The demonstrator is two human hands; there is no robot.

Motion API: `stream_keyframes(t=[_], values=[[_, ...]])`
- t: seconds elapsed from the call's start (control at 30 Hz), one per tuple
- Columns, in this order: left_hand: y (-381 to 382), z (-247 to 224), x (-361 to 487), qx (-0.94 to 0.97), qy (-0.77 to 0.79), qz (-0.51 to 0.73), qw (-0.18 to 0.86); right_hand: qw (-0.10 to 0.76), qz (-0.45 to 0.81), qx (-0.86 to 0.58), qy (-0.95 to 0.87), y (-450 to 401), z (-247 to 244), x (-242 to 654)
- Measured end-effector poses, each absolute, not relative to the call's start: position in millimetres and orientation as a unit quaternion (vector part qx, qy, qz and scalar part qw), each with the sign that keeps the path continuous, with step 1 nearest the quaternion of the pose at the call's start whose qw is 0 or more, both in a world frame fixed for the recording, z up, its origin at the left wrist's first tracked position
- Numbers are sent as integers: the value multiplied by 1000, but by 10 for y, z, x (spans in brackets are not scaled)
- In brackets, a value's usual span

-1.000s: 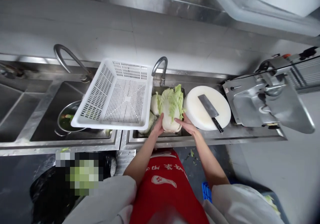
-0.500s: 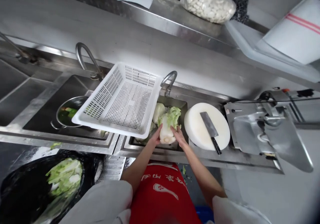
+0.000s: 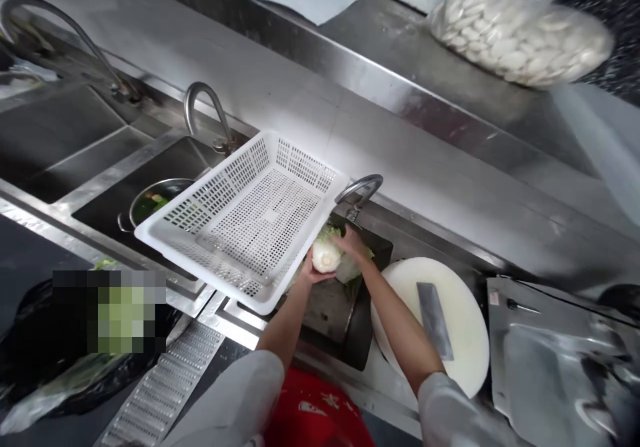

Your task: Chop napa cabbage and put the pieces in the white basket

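Over the right-hand sink, I have a napa cabbage between my hands, its pale root end turned toward me. My left hand is wrapped round its left side and underside, near the cut base. At the leafy far end, my right hand grips from the right, its fingertips partly hidden among the leaves. Another cabbage lies in the sink below my right wrist, mostly covered. The white perforated basket stands tilted just to the left, close to my left hand.
On the right, a cleaver lies on a round white chopping board; my forearm crosses the board. A curved tap overhangs the sink. Further left are a metal pot and a black-bagged bin. A steel shelf runs overhead.
My view has swung round to the left. The cabbage has turned in my hands, its root end rotating, and my right hand has moved from its near side to the leafy far end.
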State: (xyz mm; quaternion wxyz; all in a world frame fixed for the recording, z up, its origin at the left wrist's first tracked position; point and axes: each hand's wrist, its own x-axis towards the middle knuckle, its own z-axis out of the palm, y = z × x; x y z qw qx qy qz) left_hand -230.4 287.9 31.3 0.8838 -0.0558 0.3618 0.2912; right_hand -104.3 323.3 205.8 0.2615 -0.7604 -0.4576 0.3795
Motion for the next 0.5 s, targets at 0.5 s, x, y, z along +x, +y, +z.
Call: stream_keyframes(t=[0.5], values=[[2845,261,-2139,-65,402,352,843,564,514,-487,-425,3326,2142,-894]])
